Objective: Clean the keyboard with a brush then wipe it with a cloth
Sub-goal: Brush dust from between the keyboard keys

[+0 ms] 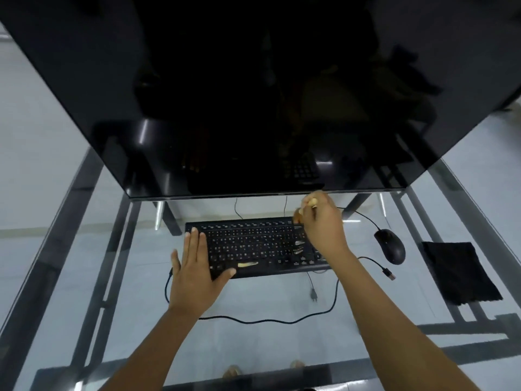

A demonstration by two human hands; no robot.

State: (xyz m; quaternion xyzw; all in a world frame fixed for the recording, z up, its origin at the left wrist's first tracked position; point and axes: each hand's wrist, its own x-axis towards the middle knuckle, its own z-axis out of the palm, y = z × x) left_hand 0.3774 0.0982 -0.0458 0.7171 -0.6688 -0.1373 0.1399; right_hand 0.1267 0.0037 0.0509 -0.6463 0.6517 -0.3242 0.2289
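Brushing stage: right hand [321,221] grip pinches brush [310,204] over keyboard [253,246]; left hand [194,266] flat, steadying it. Cloth [459,272] untouched on counter [84,249], so wiping remains.

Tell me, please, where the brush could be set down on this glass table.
Bare glass lies left of the keyboard, beyond the left hand, and near the front edge below the cable. Right is crowded: mouse, cloth, loose plug.

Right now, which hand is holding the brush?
The right hand, fingers curled round the brush over the keyboard's far right corner; the left hand lies flat.
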